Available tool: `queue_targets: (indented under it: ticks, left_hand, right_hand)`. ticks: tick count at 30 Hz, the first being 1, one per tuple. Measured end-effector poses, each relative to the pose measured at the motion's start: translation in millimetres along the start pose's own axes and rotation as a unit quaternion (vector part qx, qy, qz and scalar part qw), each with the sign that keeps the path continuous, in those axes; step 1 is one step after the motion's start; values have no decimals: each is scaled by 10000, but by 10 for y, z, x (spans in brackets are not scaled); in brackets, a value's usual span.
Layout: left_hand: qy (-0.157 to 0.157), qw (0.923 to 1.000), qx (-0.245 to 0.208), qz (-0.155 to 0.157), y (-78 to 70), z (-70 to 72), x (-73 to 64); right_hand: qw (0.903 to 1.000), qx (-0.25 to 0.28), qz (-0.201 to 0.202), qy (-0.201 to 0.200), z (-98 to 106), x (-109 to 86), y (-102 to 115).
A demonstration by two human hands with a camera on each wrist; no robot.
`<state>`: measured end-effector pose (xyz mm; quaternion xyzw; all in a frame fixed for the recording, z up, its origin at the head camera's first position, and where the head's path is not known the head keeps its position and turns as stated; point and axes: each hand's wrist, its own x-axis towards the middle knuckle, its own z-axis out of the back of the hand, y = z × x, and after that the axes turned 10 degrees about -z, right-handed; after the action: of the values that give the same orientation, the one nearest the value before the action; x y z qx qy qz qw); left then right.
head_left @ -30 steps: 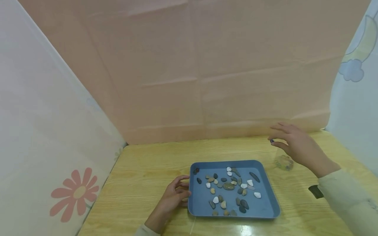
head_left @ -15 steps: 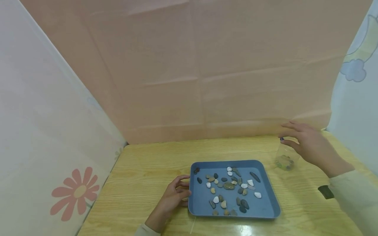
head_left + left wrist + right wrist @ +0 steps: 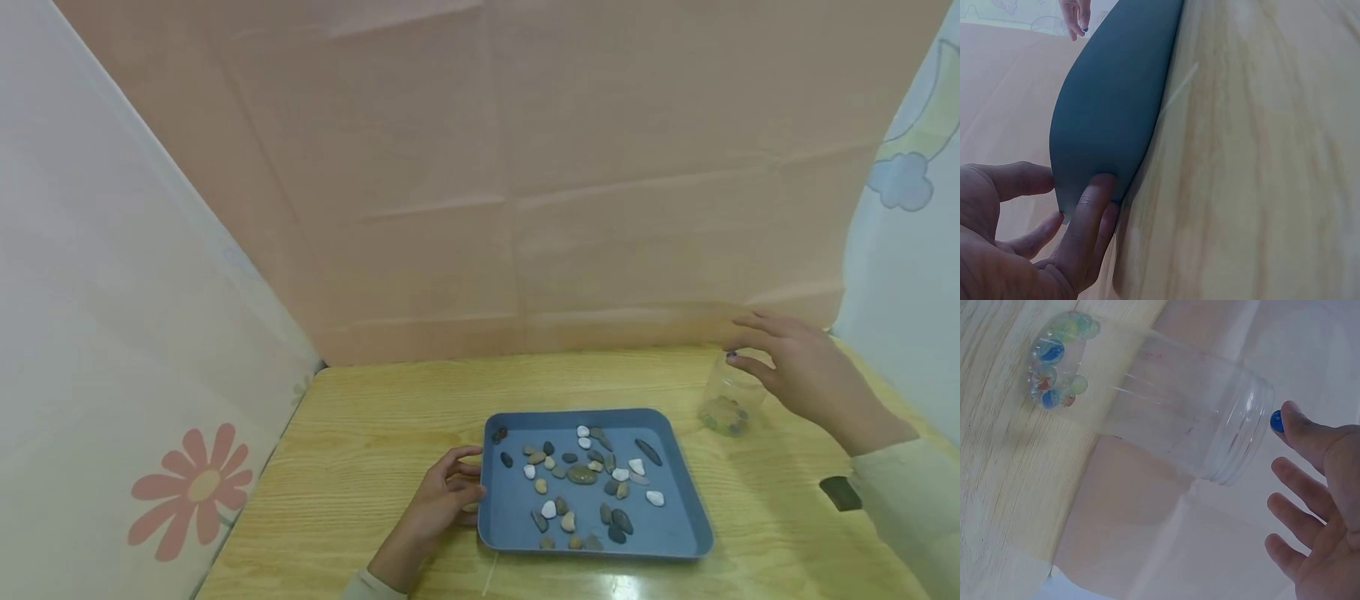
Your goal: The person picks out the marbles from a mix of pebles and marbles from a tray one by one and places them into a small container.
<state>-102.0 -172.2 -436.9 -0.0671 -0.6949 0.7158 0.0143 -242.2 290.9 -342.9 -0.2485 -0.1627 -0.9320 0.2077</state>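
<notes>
My right hand (image 3: 806, 375) holds a small blue marble (image 3: 1277, 421) at the tips of its thumb and index finger, its other fingers spread. The marble is right by the mouth of a clear jar (image 3: 1179, 406), which stands upright on the table. Several coloured glass marbles (image 3: 1051, 351) lie at the jar's bottom. My left hand (image 3: 438, 500) rests at the left side of a blue-grey tray (image 3: 663, 533). In the left wrist view its fingertips touch the tray's outer wall (image 3: 1107, 94). Many pebbles (image 3: 581, 474), white, tan and dark, lie scattered in the tray.
The wooden table (image 3: 360, 433) runs back to a peach-coloured sheet (image 3: 420, 250). Pale patterned panels (image 3: 172, 333) stand at left and right. A small dark object (image 3: 840, 493) shows by my right sleeve.
My right hand has moved right with the marble, from left of the jar to the jar's mouth. My left hand and the tray have stayed in place.
</notes>
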Motion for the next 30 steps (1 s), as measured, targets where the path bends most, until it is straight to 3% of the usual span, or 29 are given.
queue_targets:
  ticks: [15, 30]
  left_hand:
    - [59, 10000, 30, -30, -6, -15, -5]
    - [77, 9999, 54, -37, -11, -16, -1]
  right_hand:
    - [9995, -47, -282, 153, 14, -52, -53]
    - [9995, 40, -275, 162, -2, -49, -54]
